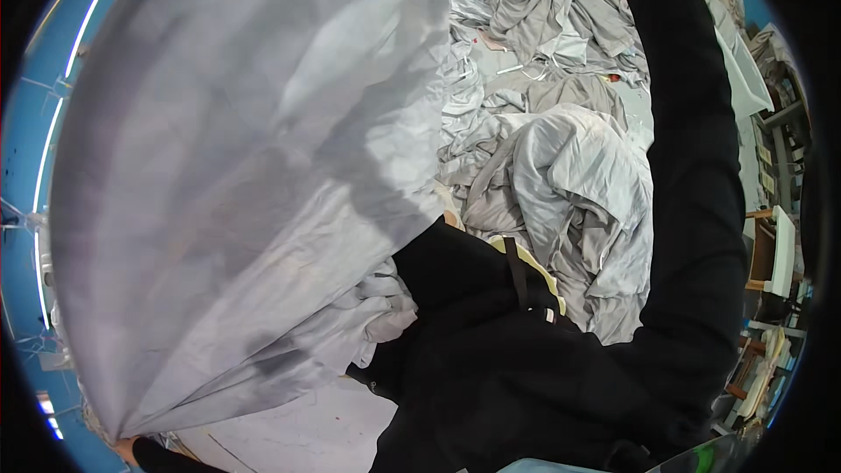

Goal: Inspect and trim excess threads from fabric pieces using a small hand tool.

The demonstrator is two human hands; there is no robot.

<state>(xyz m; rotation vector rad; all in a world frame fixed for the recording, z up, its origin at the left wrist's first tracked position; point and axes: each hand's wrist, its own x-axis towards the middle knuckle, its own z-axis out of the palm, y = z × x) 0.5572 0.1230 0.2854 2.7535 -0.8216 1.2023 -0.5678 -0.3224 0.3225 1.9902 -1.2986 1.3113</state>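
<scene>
A large light grey cloth (254, 149) fills the left half of the head view, spread out and raised, with a shadow across it. Its lower left corner draws together at my left hand (128, 448), which pinches it at the lower left rim; only a small part of that hand shows. My right arm, in a black sleeve (692, 140), stretches up the right side and leaves the picture at the top. The right hand itself is out of sight. Folds from the cloth's lower edge hang against my black clothing (517, 385).
Heaps of crumpled grey cloth (583, 184) lie beyond me, with another pile (552, 9) farther off. A white bin (743, 74) and wooden stools or shelving (771, 250) stand at the right. Beneath the raised cloth shows a pale surface (298, 429).
</scene>
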